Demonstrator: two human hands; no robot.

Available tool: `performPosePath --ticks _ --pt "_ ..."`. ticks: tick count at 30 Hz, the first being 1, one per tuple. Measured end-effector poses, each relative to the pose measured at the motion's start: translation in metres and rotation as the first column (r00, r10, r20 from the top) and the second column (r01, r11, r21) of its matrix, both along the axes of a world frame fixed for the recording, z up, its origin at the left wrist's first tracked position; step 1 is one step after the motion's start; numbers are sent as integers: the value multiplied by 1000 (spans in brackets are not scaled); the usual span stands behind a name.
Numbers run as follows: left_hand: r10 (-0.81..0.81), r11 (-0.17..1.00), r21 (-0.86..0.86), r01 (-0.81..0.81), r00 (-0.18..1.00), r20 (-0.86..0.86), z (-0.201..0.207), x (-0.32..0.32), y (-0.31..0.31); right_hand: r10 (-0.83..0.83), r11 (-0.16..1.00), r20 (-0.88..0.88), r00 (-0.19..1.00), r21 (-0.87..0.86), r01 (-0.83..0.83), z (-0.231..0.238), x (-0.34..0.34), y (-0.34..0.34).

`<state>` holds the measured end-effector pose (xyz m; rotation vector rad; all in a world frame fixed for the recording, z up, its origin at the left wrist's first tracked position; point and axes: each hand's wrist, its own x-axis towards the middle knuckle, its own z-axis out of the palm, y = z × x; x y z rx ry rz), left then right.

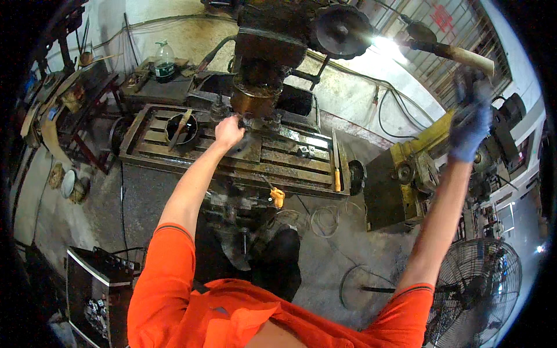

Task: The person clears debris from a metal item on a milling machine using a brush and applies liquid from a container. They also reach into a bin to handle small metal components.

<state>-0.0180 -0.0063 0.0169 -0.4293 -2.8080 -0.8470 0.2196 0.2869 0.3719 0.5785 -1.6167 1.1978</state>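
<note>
My left hand (230,134), bare, reaches to just below the brown, oily spindle head (255,100) of a milling machine. Its fingers are curled closed; whatever they grip there is hidden. Under it lies the slotted machine table (290,165), wet and dark. High on the right is my right hand (471,124) in a blue-grey, dirt-darkened glove. It is close under the pale, tube-like end of a lever (467,58). Motion smears its fingers, so whether they touch the lever is unclear. A round dark handwheel or cover (343,32) sits beside the machine head.
On the table stand a black bowl with a brush (182,129), a small metal block (304,151) and a yellow-handled tool (337,178). A yellow handle (277,197) juts from the front. A yellow-green machine (390,168) and a floor fan (477,284) stand right.
</note>
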Motion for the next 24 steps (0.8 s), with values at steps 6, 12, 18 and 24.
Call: performPosePath --ticks 6,12,18,24 --pt "24 999 33 -24 1000 3 5 1 0 -110 993 -144 984 20 114 4 8 -16" --pt "16 999 40 -15 999 -29 -14 -14 9 -79 995 -134 988 -66 71 -116 37 -43" --pt "5 999 35 -6 1000 15 -12 -10 7 -176 977 -76 981 -134 165 -117 32 -52" --pt "-80 979 184 89 995 -51 -20 -15 -4 -147 983 -106 983 -123 134 -138 33 -63"
